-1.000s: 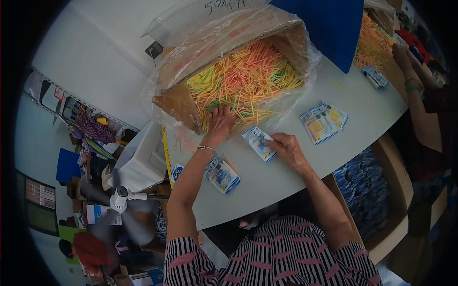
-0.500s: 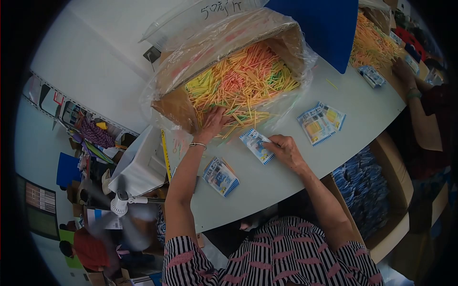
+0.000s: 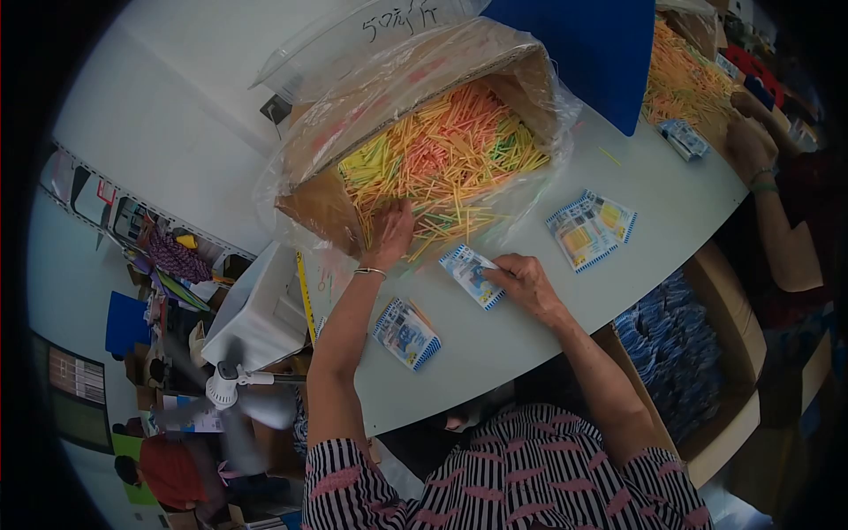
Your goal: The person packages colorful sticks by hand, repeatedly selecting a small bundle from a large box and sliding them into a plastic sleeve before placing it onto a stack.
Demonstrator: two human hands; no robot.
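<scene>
My left hand reaches over the near edge of an open cardboard box and touches the thin coloured sticks heaped inside. Its fingertips are lost among the yellow, orange and green sticks, so their grip does not show. My right hand pinches the right edge of a blue and white printed packet, held at the table just in front of the box. Another small stack of such packets lies to the left, below my left wrist. More packets overlap on the table to the right.
Clear plastic lines the cardboard box. A blue panel stands behind the table. At right, a carton of blue packets sits below the edge, and a co-worker's hands are near another stick pile. A fan is at left.
My left hand has shifted slightly on the sticks, its fingers closer together. My right hand stays on the packet. The co-worker's hands have come together. The view has tilted a little.
</scene>
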